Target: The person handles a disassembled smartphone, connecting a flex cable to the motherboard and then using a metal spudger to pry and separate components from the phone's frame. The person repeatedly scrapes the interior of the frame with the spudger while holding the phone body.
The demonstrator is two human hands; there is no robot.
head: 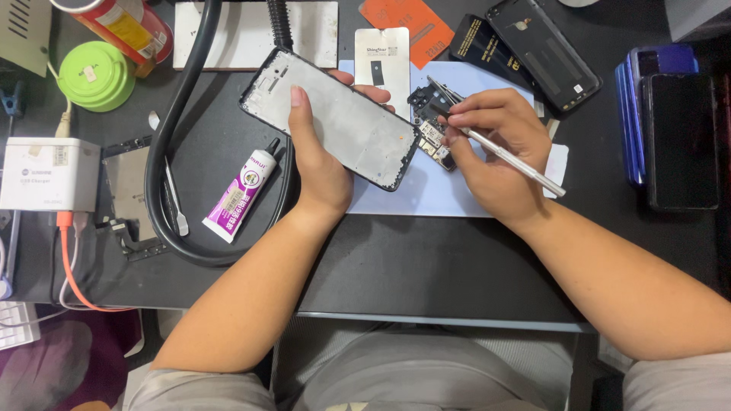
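Left hand has its fingers wrapped round a phone frame, tilted above the pale mat mid-worktop, palm hiding its lower edge. Right hand pinches metal tweezers, fingers covering part of the small circuit board beneath; detail there is hard to read. Glue tube lies leftward inside a black hose loop; phones stack at the right edge.

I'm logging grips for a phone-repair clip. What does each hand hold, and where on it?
The left hand grips the phone frame across its middle, thumb on top. The right hand pinches metal tweezers near their front end, over a circuit board.
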